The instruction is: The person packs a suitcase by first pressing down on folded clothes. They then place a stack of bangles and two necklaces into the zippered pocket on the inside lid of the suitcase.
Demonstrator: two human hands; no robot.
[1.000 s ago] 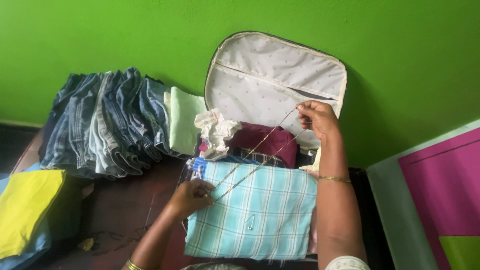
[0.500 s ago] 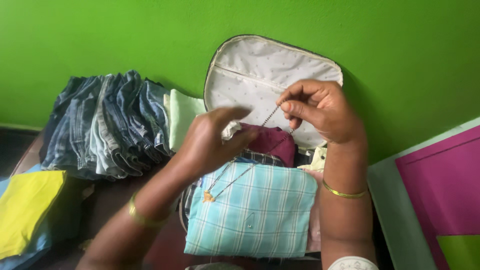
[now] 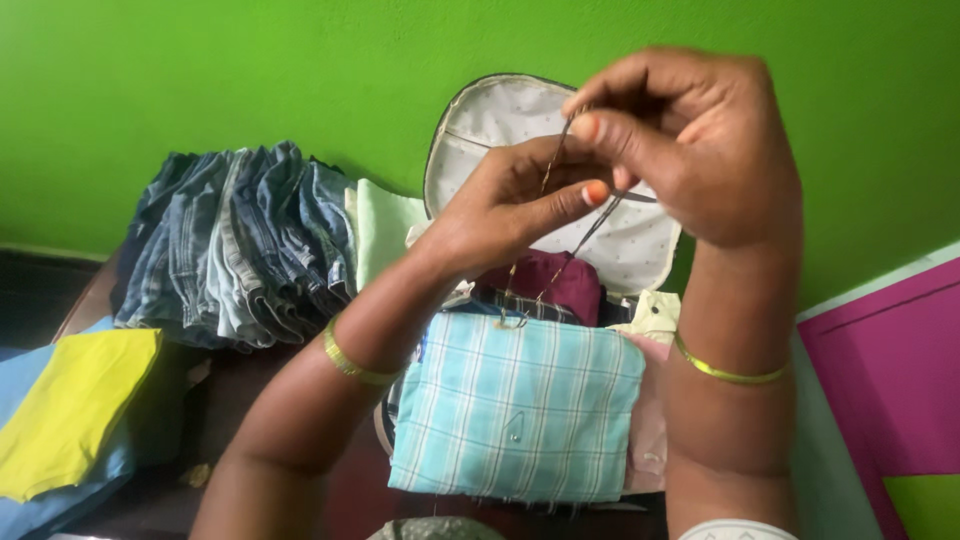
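While both hands are raised close to the camera, a thin chain (image 3: 560, 250) is pinched between them above an open bag (image 3: 640, 240). Nearest the lens, a folded blue checked shirt (image 3: 520, 405) is seen lying on top of the packed clothes, with a pale pink garment (image 3: 648, 430) tucked against its right edge. Over it, the left hand (image 3: 510, 205) is closed, thumb and forefinger pressed onto the chain, a gold bangle (image 3: 350, 360) worn at the wrist. The right hand (image 3: 690, 140) is held slightly higher and is likewise closed, its fingertips gripping the chain's upper part; a second bangle (image 3: 725, 370) is worn on that arm. From the fingers the chain is hung down in a loop, its lower end just above the shirt's top edge. Behind it, a maroon garment (image 3: 560, 280) is packed in the bag, whose dotted lid lining is propped against the green wall (image 3: 200, 70). To the left, folded jeans (image 3: 240, 245) and a light green cloth (image 3: 385, 230) are stacked, with a yellow cloth (image 3: 70, 405) nearer.
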